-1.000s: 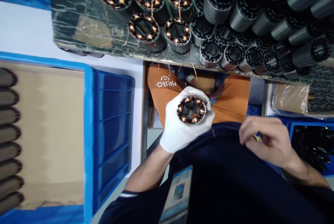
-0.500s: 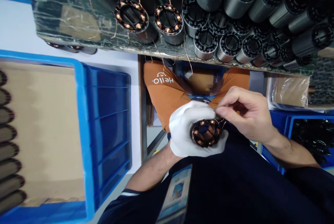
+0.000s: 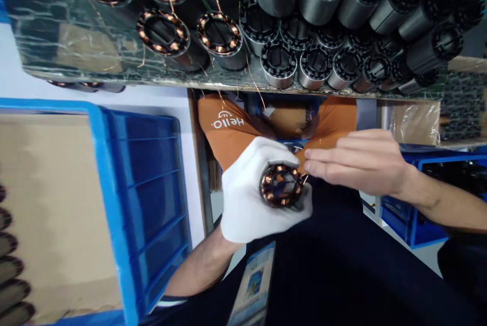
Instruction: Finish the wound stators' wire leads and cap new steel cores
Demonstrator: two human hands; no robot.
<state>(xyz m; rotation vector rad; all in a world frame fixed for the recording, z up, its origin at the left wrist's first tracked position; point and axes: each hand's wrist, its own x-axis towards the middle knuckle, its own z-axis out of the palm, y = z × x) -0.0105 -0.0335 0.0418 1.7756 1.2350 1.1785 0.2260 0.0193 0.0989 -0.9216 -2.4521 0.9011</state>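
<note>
My left hand (image 3: 247, 199), in a white glove, is wrapped round a motor stator (image 3: 281, 203) whose ring of copper windings faces up toward me. Thin copper wire (image 3: 305, 179) sticks out from the stator's right side and runs up to the fingertips of my bare right hand (image 3: 353, 163). Those fingers are pressed together, pointing left, apart from the stator's rim. The far end of the wire is hidden at the fingertips. The stator's lower body is covered by the glove.
Several wound stators (image 3: 218, 34) with loose wire ends stand on the green bench (image 3: 133, 75), beside rows of unwound stator cores (image 3: 279, 65). At the left is a blue crate (image 3: 106, 204) with stators along its side. A blue bin (image 3: 414, 214) stands at the right.
The view has shifted. My left hand and the stator sit further left in the picture. My right hand has gone from a curled pinch to straighter fingers laid together.
</note>
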